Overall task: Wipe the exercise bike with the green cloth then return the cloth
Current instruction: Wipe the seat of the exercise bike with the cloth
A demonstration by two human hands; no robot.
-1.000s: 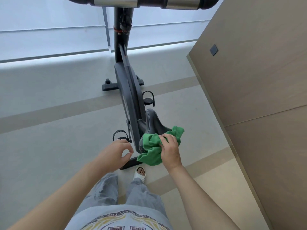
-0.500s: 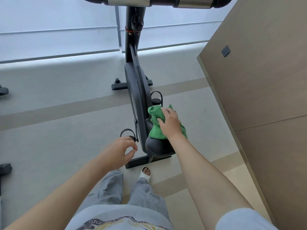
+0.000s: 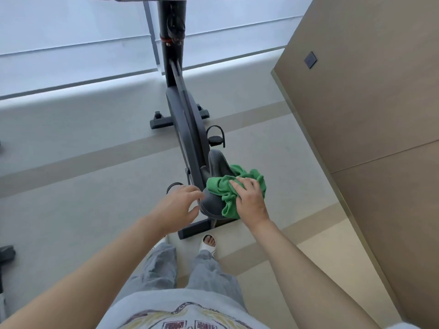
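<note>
Head view: right hand (image 3: 250, 201), fingers straight, presses green cloth (image 3: 228, 193) onto right side of black saddle (image 3: 212, 205) of exercise bike (image 3: 187, 124). Left hand (image 3: 177, 207) loosely spread, holding nothing, fingertips just beside saddle's left edge; contact unclear.

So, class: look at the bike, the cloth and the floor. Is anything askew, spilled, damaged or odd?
Nothing stands out. The exercise bike stands upright, the right hand presses the bunched green cloth on the saddle, and the left hand holds nothing.
</note>
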